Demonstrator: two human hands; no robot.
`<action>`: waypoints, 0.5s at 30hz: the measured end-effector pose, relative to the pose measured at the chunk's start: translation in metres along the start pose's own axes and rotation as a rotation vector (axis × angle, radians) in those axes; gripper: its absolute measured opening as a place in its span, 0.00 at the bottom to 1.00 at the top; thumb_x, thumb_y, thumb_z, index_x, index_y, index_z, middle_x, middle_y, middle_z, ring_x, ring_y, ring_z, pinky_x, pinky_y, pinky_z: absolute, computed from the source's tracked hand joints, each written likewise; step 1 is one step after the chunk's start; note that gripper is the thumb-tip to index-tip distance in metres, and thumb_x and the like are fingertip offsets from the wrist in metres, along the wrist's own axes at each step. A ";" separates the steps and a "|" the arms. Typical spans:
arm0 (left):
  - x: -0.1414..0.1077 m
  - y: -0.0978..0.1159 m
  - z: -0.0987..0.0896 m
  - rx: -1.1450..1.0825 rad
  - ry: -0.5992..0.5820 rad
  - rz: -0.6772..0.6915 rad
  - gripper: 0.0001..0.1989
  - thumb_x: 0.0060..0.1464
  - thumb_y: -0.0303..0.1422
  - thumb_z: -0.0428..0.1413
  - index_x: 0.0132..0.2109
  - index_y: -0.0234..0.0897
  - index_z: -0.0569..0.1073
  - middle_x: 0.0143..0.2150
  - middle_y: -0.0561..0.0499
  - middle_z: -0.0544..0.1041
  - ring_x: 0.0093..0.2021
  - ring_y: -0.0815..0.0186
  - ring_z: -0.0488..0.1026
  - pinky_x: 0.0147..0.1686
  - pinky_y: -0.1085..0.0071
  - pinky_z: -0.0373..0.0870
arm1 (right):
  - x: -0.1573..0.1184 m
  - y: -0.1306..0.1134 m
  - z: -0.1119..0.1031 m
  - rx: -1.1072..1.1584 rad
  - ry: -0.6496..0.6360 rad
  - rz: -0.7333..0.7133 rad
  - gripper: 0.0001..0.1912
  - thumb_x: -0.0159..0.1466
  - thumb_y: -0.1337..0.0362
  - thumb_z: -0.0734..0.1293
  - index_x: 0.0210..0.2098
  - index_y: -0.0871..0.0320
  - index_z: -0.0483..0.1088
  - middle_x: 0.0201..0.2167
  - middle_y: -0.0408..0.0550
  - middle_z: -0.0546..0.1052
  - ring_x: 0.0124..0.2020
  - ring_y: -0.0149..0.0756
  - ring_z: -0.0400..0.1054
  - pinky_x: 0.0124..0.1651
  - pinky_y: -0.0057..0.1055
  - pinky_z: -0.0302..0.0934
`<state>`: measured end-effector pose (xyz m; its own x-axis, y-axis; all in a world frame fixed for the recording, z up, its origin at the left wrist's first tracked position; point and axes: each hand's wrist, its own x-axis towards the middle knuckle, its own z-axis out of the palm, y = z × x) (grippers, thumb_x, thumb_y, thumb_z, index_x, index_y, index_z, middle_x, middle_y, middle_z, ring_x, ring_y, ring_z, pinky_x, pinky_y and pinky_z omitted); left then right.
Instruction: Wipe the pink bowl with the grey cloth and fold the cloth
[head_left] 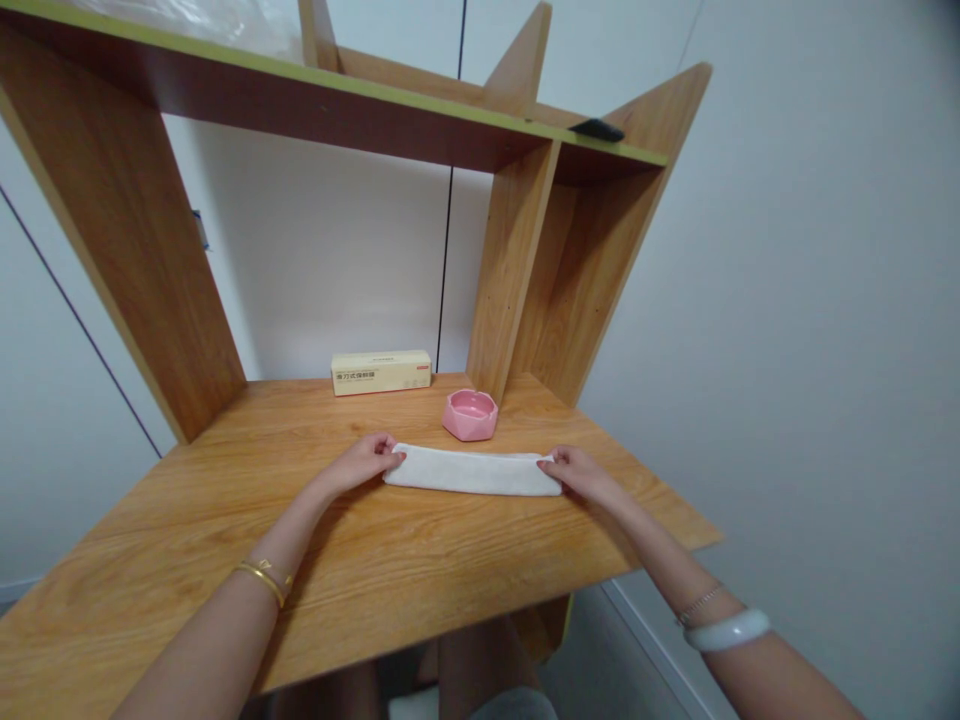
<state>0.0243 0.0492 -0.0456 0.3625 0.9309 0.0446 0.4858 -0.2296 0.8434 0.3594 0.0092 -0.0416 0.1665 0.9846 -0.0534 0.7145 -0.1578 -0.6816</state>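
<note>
A white cloth (472, 472), folded into a long narrow strip, lies across the wooden desk in front of me. My left hand (369, 460) pinches its left end between thumb and fingers. At the other end, my right hand (574, 470) grips the upper right corner, thumb on top. The strip looks fairly straight between the two hands, and its lower edge appears to rest on or just over the desktop. Just behind the cloth sits a pink faceted bowl (470, 416), which looks like an ashtray.
A long yellowish box (381, 372) with printed characters stands at the back of the desk (360, 580). Wooden uprights (514, 270) carry a shelf (337, 105) above. Clear plastic (195, 22) and a dark flat object (598, 129) lie up there. The desk's front edge runs above my legs.
</note>
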 end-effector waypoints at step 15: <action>-0.013 0.045 0.058 0.617 -0.141 0.593 0.17 0.56 0.33 0.42 0.50 0.46 0.68 0.47 0.50 0.68 0.41 0.62 0.60 0.43 0.63 0.54 | 0.006 -0.012 -0.002 -0.056 -0.074 0.057 0.07 0.50 0.65 0.65 0.20 0.59 0.61 0.16 0.40 0.65 0.19 0.27 0.57 0.21 0.24 0.46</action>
<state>0.0879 0.0105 -0.0397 0.7682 0.5741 0.2835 0.5150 -0.8171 0.2592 0.3529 0.0164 -0.0325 0.1589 0.9764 -0.1461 0.7423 -0.2157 -0.6344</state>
